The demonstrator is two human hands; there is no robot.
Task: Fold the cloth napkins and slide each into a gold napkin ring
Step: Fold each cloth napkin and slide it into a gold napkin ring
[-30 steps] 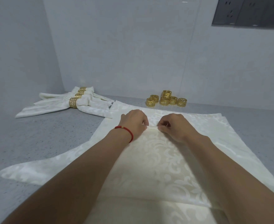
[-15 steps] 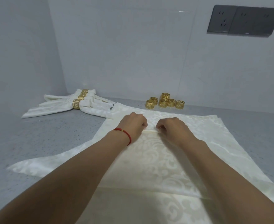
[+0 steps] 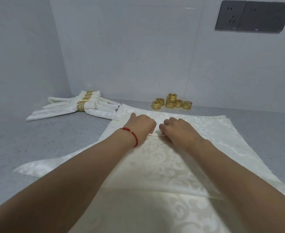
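From the head camera, a cream napkin is lying spread flat on the grey counter, on top of other flat napkins of the same cloth. Its long axis is running from the viewer toward the back wall, and its far end is coming to a narrow tip between the two hands. The left hand, with a red bracelet at its wrist, is curling its fingers and pinching that tip. The right hand is pinching the same tip from the other side, fingers curled, the two hands sitting just beside each other.

Near the back wall, loose gold rings are sitting in a cluster, one stacked on another, well beyond the hands. At the far left corner, finished napkins are lying in a fan, each gathered through a gold ring, their long axes running roughly left to right. Grey outlets are showing on the wall at upper right.
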